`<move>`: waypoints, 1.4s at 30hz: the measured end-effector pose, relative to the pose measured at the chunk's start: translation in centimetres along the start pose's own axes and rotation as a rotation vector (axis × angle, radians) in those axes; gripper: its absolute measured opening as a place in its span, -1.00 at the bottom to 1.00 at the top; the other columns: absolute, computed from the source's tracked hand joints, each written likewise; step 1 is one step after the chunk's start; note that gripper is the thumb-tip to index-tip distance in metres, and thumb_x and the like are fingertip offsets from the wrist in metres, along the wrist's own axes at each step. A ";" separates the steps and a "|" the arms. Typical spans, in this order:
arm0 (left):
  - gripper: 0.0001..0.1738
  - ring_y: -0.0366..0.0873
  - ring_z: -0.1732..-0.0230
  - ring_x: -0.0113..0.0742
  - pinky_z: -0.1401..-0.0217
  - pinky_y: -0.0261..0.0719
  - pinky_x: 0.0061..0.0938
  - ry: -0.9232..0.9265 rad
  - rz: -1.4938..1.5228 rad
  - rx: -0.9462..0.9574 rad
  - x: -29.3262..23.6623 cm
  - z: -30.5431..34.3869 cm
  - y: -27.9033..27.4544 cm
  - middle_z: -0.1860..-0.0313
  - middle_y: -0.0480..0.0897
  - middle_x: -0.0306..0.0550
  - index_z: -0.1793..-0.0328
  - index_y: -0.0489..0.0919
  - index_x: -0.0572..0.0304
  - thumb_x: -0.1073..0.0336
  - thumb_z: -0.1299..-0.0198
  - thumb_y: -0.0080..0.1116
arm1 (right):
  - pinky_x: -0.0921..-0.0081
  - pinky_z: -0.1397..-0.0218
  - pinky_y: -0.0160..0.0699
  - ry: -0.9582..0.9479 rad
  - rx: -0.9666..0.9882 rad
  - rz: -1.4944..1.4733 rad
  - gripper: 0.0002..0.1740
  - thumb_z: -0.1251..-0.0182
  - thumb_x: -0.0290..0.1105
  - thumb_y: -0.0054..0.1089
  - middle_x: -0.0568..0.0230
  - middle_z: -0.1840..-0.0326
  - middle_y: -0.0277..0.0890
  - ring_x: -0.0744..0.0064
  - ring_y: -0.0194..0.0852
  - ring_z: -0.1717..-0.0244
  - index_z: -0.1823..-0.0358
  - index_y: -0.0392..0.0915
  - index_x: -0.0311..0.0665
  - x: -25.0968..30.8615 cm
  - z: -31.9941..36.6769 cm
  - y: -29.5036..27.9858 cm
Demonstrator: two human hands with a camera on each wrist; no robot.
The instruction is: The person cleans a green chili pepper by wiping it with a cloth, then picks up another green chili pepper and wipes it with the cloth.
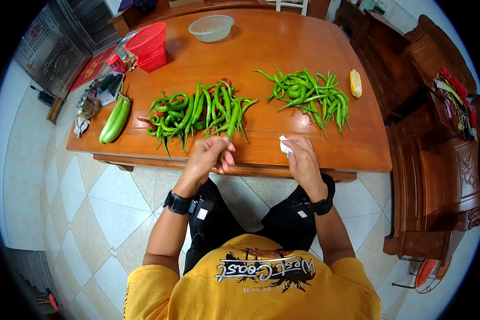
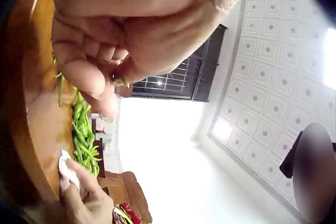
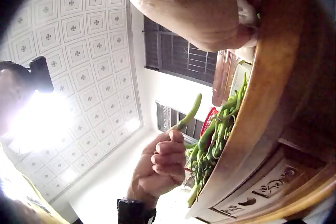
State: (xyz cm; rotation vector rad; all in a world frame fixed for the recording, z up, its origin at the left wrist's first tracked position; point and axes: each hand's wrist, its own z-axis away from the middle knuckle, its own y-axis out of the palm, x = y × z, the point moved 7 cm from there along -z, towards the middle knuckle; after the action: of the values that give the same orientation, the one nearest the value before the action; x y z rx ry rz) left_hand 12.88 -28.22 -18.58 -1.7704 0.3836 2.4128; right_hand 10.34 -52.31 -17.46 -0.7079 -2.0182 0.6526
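Over the front edge of the table, my left hand (image 1: 207, 159) pinches a green chili pepper (image 3: 190, 112) by one end. The pepper points up and away from the fingers, and in the head view it overlaps the pile behind. A crumpled white tissue (image 1: 286, 144) is held between the thumb and fingers of my right hand (image 1: 305, 161), at the table's front edge. Beyond the left hand lies a large pile of green chili peppers (image 1: 197, 109) with a few red ones mixed in. A smaller pile of green peppers (image 1: 309, 93) lies beyond the right hand.
Long green eggplants (image 1: 115, 120) lie at the table's left, near plastic bags (image 1: 88, 104). Red baskets (image 1: 148, 45) and a pale woven basket (image 1: 212, 29) stand at the back. A corn cob (image 1: 356, 84) lies by the right edge. Carved wooden seating (image 1: 426, 117) stands right.
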 end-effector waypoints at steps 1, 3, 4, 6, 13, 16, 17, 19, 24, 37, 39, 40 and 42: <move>-0.60 0.51 0.69 -0.52 0.66 0.43 -0.65 0.023 0.007 -0.034 -0.6 -0.5 -0.8 0.58 0.64 -0.14 0.23 0.60 0.22 0.04 -0.49 -0.01 | 0.20 -0.18 0.47 -0.001 -0.004 0.003 -0.60 -0.10 -0.73 0.02 -0.01 -0.06 0.48 -0.06 0.44 -0.07 0.00 0.59 -0.42 0.0 0.0 0.0; -0.61 0.50 0.69 -0.53 0.67 0.40 -0.66 0.052 -0.022 -0.089 -1.6 -1.4 -2.2 0.58 0.64 -0.16 0.21 0.60 0.21 0.04 -0.48 0.01 | 0.19 -0.17 0.47 -0.006 -0.008 0.006 -0.60 -0.10 -0.74 0.02 -0.02 -0.06 0.48 -0.07 0.44 -0.07 0.00 0.59 -0.42 -0.1 0.0 0.0; -0.61 0.50 0.69 -0.53 0.67 0.40 -0.66 0.066 -0.034 -0.114 -1.9 -2.0 -2.8 0.57 0.64 -0.17 0.20 0.60 0.21 0.04 -0.49 0.01 | 0.19 -0.17 0.47 -0.009 -0.009 0.006 -0.60 -0.10 -0.74 0.01 -0.02 -0.06 0.48 -0.08 0.43 -0.07 0.00 0.59 -0.42 -0.1 0.1 0.1; -0.61 0.51 0.67 -0.53 0.66 0.40 -0.66 0.084 -0.052 -0.162 -1.9 -2.9 -4.0 0.54 0.64 -0.18 0.14 0.61 0.25 0.04 -0.49 0.00 | 0.19 -0.18 0.46 -0.005 0.001 0.001 -0.59 -0.09 -0.74 0.01 -0.02 -0.07 0.48 -0.08 0.43 -0.07 0.00 0.59 -0.42 -0.1 0.1 0.1; -0.63 0.49 0.67 -0.56 0.67 0.39 -0.68 0.109 -0.108 -0.249 -1.1 -3.1 -5.3 0.52 0.66 -0.19 0.13 0.63 0.31 0.09 -0.46 0.07 | 0.17 -0.28 0.41 0.094 -0.002 -0.014 -0.56 -0.11 -0.72 0.05 -0.15 -0.19 0.40 -0.17 0.39 -0.20 -0.08 0.55 -0.43 -2.1 0.2 -0.3; -0.67 0.48 0.68 -0.57 0.68 0.38 -0.68 0.097 -0.094 -0.264 -0.7 -2.4 -5.4 0.51 0.67 -0.18 0.24 0.62 0.23 0.11 -0.44 0.09 | 0.14 -0.37 0.34 0.142 -0.054 0.063 -0.54 -0.14 -0.70 0.09 -0.27 -0.31 0.30 -0.25 0.31 -0.31 -0.13 0.52 -0.44 -3.9 0.3 -1.2; -0.67 0.48 0.68 -0.57 0.68 0.38 -0.68 0.091 -0.095 -0.270 -0.6 -2.2 -5.5 0.51 0.67 -0.18 0.26 0.61 0.21 0.11 -0.44 0.09 | 0.13 -0.40 0.32 0.148 -0.076 0.102 -0.54 -0.15 -0.69 0.10 -0.31 -0.36 0.25 -0.28 0.27 -0.35 -0.15 0.50 -0.44 -4.4 0.3 -1.6; -0.67 0.48 0.69 -0.57 0.68 0.39 -0.67 0.063 -0.086 -0.258 -0.3 -1.7 -5.6 0.53 0.67 -0.17 0.32 0.60 0.17 0.11 -0.44 0.10 | 0.13 -0.47 0.24 0.186 -0.087 0.150 -0.50 -0.18 -0.67 0.12 -0.35 -0.45 0.15 -0.31 0.19 -0.42 -0.21 0.45 -0.44 -5.5 0.2 -2.2; -0.66 0.49 0.71 -0.56 0.70 0.39 -0.68 0.017 -0.033 -0.220 0.9 -0.5 -5.1 0.54 0.67 -0.16 0.32 0.61 0.17 0.10 -0.44 0.11 | 0.13 -0.34 0.37 0.277 -0.134 0.258 -0.53 -0.20 -0.64 0.10 -0.25 -0.36 0.30 -0.27 0.29 -0.34 -0.19 0.47 -0.41 -6.6 -0.1 -3.9; -0.66 0.53 0.70 -0.56 0.68 0.45 -0.70 -0.107 -0.016 0.080 3.4 0.6 1.9 0.54 0.69 -0.16 0.05 0.68 0.39 0.18 -0.44 0.13 | 0.13 0.01 0.55 0.315 -0.027 0.110 -0.75 -0.16 -0.61 0.16 -0.13 0.18 0.59 -0.17 0.58 0.13 0.11 0.62 -0.43 -2.8 1.4 -4.5; -0.67 0.58 0.63 -0.55 0.63 0.51 -0.70 -0.144 -0.026 0.117 4.0 0.3 3.3 0.46 0.72 -0.15 -0.02 0.67 0.37 0.20 -0.43 0.13 | 0.17 0.02 0.57 0.281 -0.006 0.010 -0.74 -0.17 -0.58 0.18 -0.12 0.19 0.60 -0.15 0.60 0.12 0.08 0.63 -0.39 -1.9 2.0 -3.7; -0.68 0.60 0.61 -0.55 0.62 0.52 -0.70 -0.160 -0.026 0.133 4.2 0.3 4.1 0.44 0.73 -0.15 -0.03 0.67 0.36 0.20 -0.43 0.13 | 0.18 0.02 0.57 0.267 0.011 -0.027 -0.74 -0.17 -0.57 0.18 -0.12 0.19 0.60 -0.14 0.60 0.12 0.08 0.63 -0.38 -0.8 2.1 -3.4; -0.65 0.63 0.53 -0.54 0.57 0.56 -0.71 -0.192 -0.057 0.180 5.0 0.1 5.3 0.33 0.74 -0.15 -0.08 0.67 0.30 0.16 -0.44 0.12 | 0.21 0.03 0.58 0.241 0.050 -0.085 -0.72 -0.19 -0.56 0.18 -0.12 0.18 0.59 -0.13 0.61 0.13 0.05 0.62 -0.38 0.9 2.5 -2.6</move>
State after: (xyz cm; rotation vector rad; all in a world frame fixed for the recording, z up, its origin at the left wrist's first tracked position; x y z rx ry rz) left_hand 9.99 -33.51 -22.63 -1.4427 0.5021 2.3965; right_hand 7.13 -53.92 -16.42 -0.6359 -1.7938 0.5387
